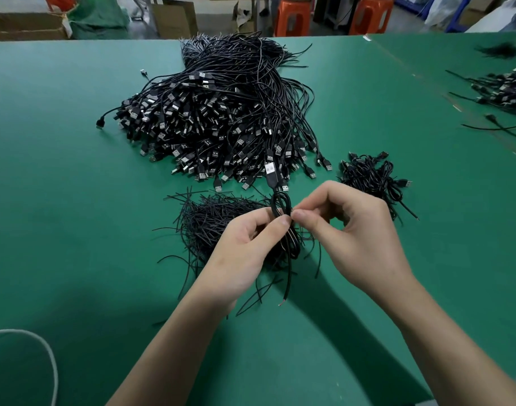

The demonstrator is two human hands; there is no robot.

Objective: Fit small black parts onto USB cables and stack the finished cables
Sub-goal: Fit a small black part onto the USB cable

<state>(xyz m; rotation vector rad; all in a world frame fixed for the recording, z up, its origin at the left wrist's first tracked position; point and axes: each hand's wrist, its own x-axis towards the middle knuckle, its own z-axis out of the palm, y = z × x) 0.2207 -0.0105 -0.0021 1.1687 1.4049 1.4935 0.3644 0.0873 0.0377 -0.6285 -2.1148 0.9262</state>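
A coiled black USB cable (281, 200) hangs between my hands, its plug (270, 171) pointing away from me. My left hand (245, 250) grips the folded loops between thumb and fingers. My right hand (353, 230) pinches something thin and dark at the coil, right beside my left thumb; what it pinches is too small to tell. Under my hands lies a heap of thin black strips (209, 221). A big pile of loose USB cables (221, 118) lies beyond them. A small stack of coiled cables (371, 177) sits to the right.
The green table (75, 171) stretches wide on the left. More cables (505, 89) lie at the far right. A white cord (48, 353) curves at the near left edge. Orange stools (293, 16) and cardboard boxes stand beyond the table.
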